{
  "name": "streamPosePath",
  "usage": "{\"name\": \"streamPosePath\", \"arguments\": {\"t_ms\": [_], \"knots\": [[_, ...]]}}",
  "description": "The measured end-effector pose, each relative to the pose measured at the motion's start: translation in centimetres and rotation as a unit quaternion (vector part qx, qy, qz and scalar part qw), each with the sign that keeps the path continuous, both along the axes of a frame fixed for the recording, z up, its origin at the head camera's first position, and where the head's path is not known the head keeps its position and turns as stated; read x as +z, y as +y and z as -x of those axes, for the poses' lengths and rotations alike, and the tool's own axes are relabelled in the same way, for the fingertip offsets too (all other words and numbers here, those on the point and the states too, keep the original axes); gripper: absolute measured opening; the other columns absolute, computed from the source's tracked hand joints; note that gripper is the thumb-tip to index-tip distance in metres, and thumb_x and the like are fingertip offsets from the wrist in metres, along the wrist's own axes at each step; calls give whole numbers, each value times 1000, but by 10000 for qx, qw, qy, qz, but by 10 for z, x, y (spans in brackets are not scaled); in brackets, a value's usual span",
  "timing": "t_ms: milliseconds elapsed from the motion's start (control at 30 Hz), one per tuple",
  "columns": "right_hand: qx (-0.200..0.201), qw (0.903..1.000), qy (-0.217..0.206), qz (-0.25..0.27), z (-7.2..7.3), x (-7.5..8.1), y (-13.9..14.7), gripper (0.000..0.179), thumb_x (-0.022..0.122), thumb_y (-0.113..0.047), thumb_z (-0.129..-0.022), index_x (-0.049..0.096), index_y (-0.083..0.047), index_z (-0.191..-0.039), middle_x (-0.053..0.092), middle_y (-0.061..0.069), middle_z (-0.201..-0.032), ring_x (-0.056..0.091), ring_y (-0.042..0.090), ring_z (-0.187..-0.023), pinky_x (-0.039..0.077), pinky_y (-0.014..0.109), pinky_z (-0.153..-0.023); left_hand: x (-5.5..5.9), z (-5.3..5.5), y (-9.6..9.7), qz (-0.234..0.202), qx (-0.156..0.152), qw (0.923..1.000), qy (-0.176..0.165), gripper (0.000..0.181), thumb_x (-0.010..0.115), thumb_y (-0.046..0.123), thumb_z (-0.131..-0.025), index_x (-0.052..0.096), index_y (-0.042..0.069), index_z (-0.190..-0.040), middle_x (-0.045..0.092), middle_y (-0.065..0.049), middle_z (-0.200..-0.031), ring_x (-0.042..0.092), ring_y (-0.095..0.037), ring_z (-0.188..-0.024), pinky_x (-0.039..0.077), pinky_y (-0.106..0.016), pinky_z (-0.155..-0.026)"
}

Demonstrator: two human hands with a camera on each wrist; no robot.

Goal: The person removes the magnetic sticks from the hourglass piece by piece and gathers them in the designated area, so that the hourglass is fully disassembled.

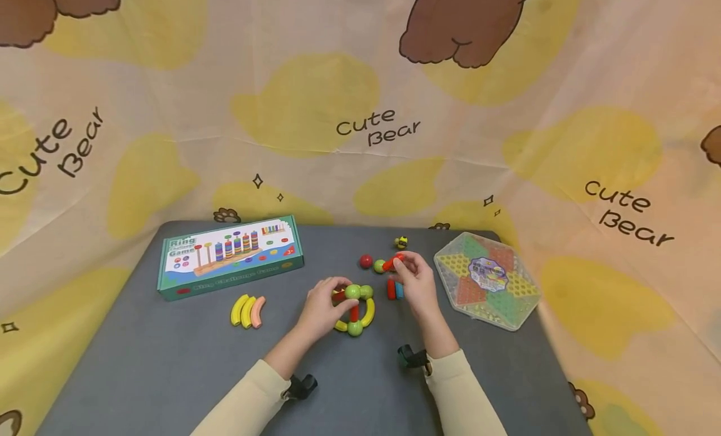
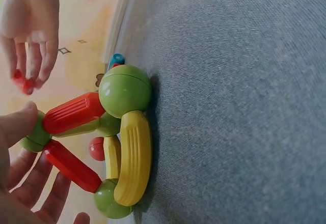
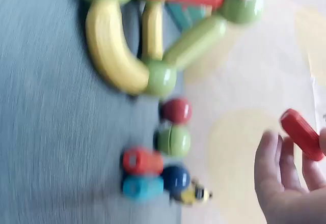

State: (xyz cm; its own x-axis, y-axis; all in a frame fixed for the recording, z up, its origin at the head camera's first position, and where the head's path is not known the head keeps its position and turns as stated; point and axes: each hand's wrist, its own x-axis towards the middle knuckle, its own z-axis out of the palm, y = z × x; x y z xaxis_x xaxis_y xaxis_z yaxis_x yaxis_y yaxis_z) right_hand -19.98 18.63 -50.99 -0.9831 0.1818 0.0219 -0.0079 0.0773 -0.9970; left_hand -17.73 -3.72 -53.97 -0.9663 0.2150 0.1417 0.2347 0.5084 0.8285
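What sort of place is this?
Perhaps a play corner: a "Cute Bear" cloth hangs behind a grey table bearing a Ring Challenge Game box and a ball-and-rod toy.

Head view: the left hand [image 1: 322, 309] partly covers a red rod [image 1: 338, 296]; the label's [image 1: 487, 274] print is too small to read. Left wrist view: a green ball [image 2: 125, 90] partly hides a blue rod [image 2: 116, 58]. Right wrist view: the bee [image 3: 192, 193] is blurred, the right hand [image 3: 285, 198] cut off.

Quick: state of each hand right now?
Left hand: holding the toy frame by its top green ball.
Right hand: holding a red stick.
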Motion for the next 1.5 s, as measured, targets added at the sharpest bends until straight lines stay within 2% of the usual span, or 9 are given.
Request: {"name": "streamPosePath", "arguments": {"t_ms": [133,233,433,667,900,1067,1167,1333,1500], "knots": [[272,9980,-150,-559,2,-7,19,32,64,-19,-100,63,-4,-128,70,21,-108,72,38,-91,56,55,-88,-3,0,0,-129,82,9999,-20,38,84,30,-84,69,17,-116,67,1,-114,58,-23,-108,50,-44,-90],[302,9933,-406,-1035,4,-17,32,36,66,-22,-99,60,-3,-130,72,21,-105,69,43,-92,58,51,-84,-5,0,0,-165,204,9997,9,45,86,31,-81,69,17,-119,66,0,-115,57,-23,-110,48,-44,-92],[-47,9779,-933,-1870,8,-36,55,29,67,-20,-98,59,-2,-119,73,17,-98,67,27,-77,53,30,-66,-5,1,3,-187,411,9990,-49,43,88,31,-78,68,15,-113,67,0,-107,57,-24,-106,44,-48,-95],[141,9560,-1179,-2681,15,-50,63,24,69,-22,-95,68,-6,-112,71,11,-98,63,21,-84,49,31,-72,-4,0,2,-197,356,9991,104,34,86,29,-82,69,17,-108,66,2,-105,58,-26,-104,46,-44,-90],[208,9502,-1125,-2899,17,-56,63,24,71,-21,-93,70,-3,-108,71,10,-90,62,21,-79,47,31,-69,-6,1,1,-121,108,9993,345,42,83,23,-85,69,13,-123,67,-5,-120,59,-30,-111,47,-49,-95],[296,9437,-1092,-3108,18,-57,63,26,71,-25,-94,71,-3,-109,70,8,-89,61,19,-77,47,31,-68,-11,1,3,1,181,9998,-42,65,87,25,-79,60,12,-137,63,-8,-130,55,-31,-118,45,-52,-101],[319,9423,-1084,-3152,18,-57,62,26,69,-25,-94,71,-3,-109,70,8,-90,62,19,-78,48,32,-69,-13,0,4,53,295,9993,-217,60,88,25,-79,63,11,-132,64,-7,-127,55,-30,-116,46,-49,-100],[278,9454,-988,-3093,18,-56,62,25,66,-21,-97,70,-1,-110,71,11,-92,64,20,-79,50,31,-69,-13,1,1,105,328,9994,-92,48,87,24,-81,68,12,-124,66,-5,-123,56,-28,-113,46,-47,-98],[146,9540,-346,-2973,5,-38,42,22,69,-22,-96,72,-5,-110,73,7,-97,64,18,-82,51,31,-71,-12,-2,1,99,339,9993,-92,48,88,26,-79,69,13,-122,66,-4,-121,55,-28,-111,47,-46,-96]]}}
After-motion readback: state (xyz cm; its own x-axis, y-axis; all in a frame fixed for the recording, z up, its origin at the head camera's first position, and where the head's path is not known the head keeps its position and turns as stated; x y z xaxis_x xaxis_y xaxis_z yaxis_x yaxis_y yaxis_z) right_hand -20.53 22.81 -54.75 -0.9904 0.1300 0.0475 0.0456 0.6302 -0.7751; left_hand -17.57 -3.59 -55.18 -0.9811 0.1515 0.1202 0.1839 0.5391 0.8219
